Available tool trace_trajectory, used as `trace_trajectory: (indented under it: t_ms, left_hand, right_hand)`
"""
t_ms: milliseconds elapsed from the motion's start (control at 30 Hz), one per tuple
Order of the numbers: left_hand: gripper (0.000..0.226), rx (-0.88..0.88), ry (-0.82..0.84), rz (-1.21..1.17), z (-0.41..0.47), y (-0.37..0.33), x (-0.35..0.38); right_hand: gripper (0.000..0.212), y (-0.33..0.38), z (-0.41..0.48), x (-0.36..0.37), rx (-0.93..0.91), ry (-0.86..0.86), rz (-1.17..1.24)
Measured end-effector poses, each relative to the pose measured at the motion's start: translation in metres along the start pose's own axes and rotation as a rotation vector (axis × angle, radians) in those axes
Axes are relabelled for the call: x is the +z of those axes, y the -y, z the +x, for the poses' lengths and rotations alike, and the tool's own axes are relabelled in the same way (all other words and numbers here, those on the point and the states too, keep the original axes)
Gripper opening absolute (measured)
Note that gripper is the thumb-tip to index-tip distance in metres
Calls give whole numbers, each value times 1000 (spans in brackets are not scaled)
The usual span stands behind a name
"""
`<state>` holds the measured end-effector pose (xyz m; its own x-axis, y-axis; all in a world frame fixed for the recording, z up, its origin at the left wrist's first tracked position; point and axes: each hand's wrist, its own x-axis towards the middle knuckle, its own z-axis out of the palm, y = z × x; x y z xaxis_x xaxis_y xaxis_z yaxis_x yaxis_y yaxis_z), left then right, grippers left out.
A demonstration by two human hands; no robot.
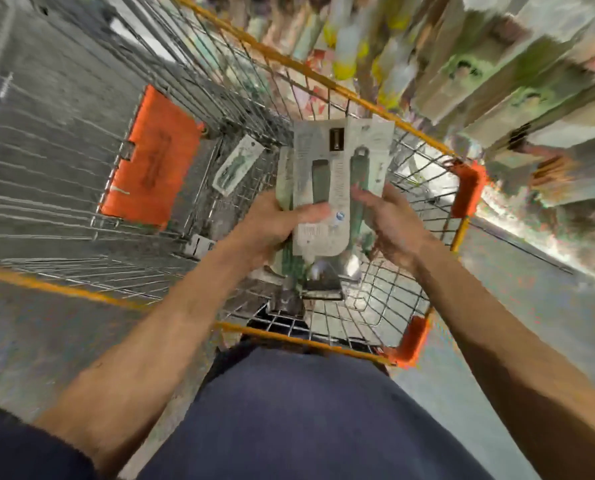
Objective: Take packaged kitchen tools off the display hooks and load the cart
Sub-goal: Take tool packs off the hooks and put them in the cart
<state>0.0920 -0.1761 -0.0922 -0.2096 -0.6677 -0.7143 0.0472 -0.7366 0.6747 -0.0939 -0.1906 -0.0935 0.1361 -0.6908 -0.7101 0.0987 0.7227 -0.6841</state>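
Navy cloth of the person's clothing [289, 410] fills the near edge. Grey wire shopping cart with orange rim [369, 102] sits under both hands. Step looks like loading: stack of white carded packs with green-handled kitchen tools [337, 168] is held above the basket, not yet dropped. Left hand [272, 226] grasps the stack's lower left edge, thumb across the front. Right hand [396, 230] is released, fingers [362, 195] straight just beside the stack's right edge; contact unclear. Single carded green tool pack [237, 166] lies in the basket, beyond and left of the left fingers. Next move: lower, release flat; stack may fan out.
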Motion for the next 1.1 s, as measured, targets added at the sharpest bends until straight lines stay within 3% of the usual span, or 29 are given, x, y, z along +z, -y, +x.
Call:
trace_trajectory:
  t_ms: [67, 167, 200, 300, 433, 567, 900, 1100]
  left_hand:
    - [38, 112, -14, 80, -17, 6, 16]
    - [38, 244, -11, 176, -60, 9, 45]
    - [40, 286, 9, 227, -74, 11, 56]
    - [39, 400, 75, 392, -118, 19, 93]
    - [30, 516, 209, 468, -169, 31, 148]
    - [25, 531, 306, 442, -204, 45, 211]
    - [19, 379, 582, 433, -250, 41, 351]
    - [21, 532, 678, 448, -242, 18, 436]
  right_hand:
    - [33, -5, -17, -1, -65, -40, 56]
    - [80, -4, -73, -4, -144, -108, 82]
    - [79, -3, -98, -6, -197, -111, 85]
    - [37, -18, -163, -30, -347, -141, 49]
    - [27, -37, -247, -67, -481, -254, 44]
    - [29, -51, -327, -107, -575, -358, 129]
    - [27, -78, -459, -218, -739, -690, 324]
    - [37, -54, -482, -279, -866, -805, 198]
